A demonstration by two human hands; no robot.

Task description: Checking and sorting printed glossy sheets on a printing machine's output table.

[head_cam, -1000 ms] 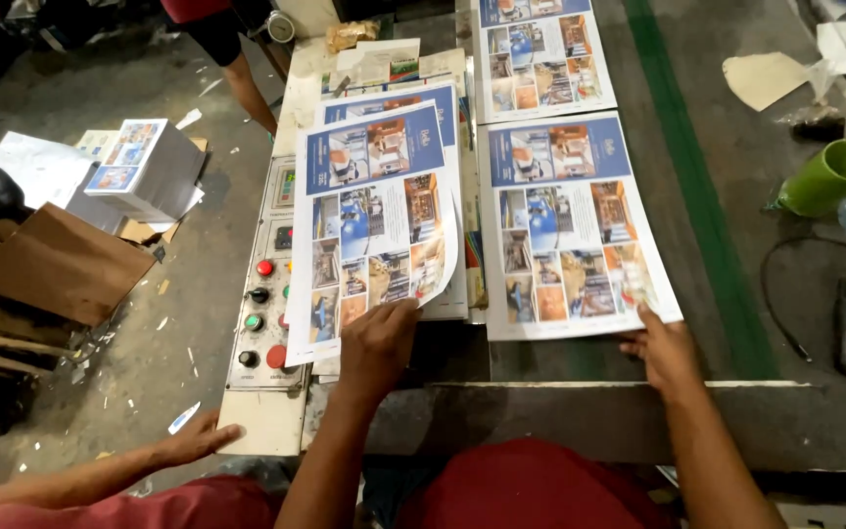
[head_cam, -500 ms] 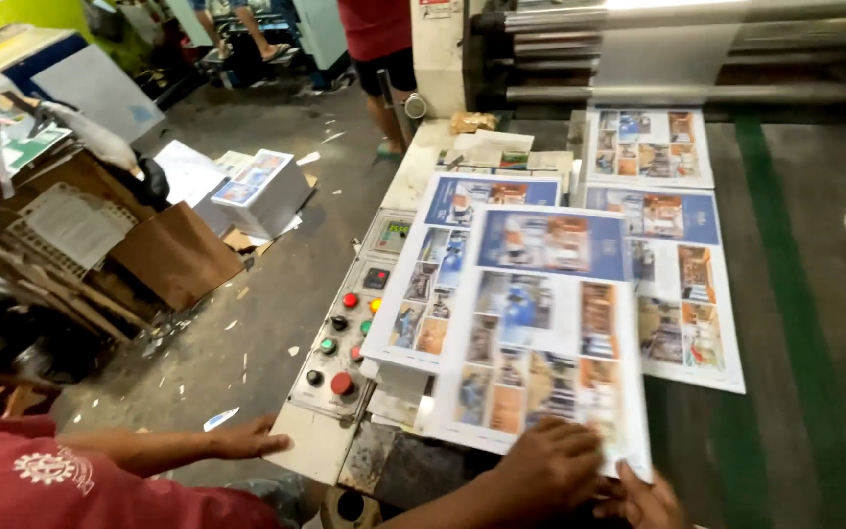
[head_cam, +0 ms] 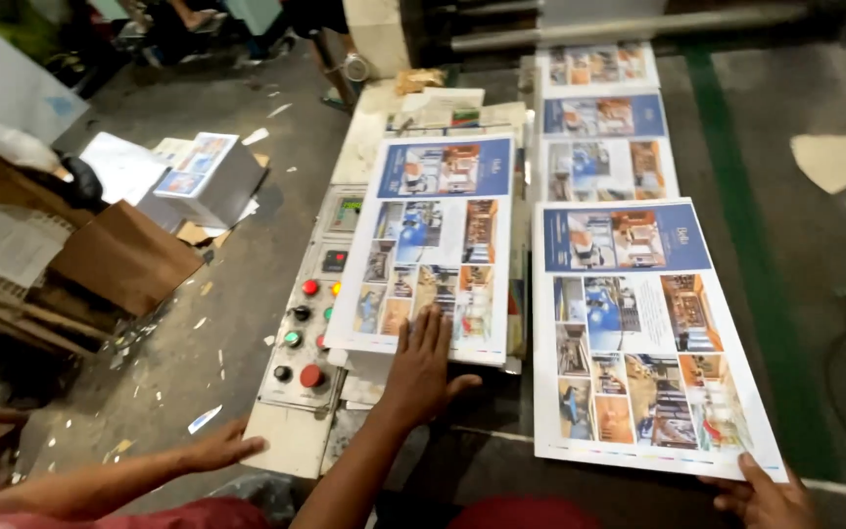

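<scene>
My left hand [head_cam: 423,367] lies flat with its fingers spread on the near edge of a printed colour sheet [head_cam: 433,245], which tops a stack on the left side of the machine table. My right hand [head_cam: 766,500] grips the near right corner of a second, larger-looking printed sheet [head_cam: 638,333], which sits slightly askew to the right. More of the same printed sheets [head_cam: 604,118] lie in a row further back toward the rollers [head_cam: 619,20].
A control panel [head_cam: 310,333] with red, green and black buttons sits left of the stack. Another person's hand [head_cam: 222,449] rests by its near corner. Cardboard [head_cam: 119,255] and a box of prints [head_cam: 208,176] stand on the littered floor at left. A green stripe [head_cam: 746,225] runs along the right.
Half a second ago both hands held one sheet up by its near edge. Now my left hand is flat on the left stack and my right hand holds the right sheet's corner.
</scene>
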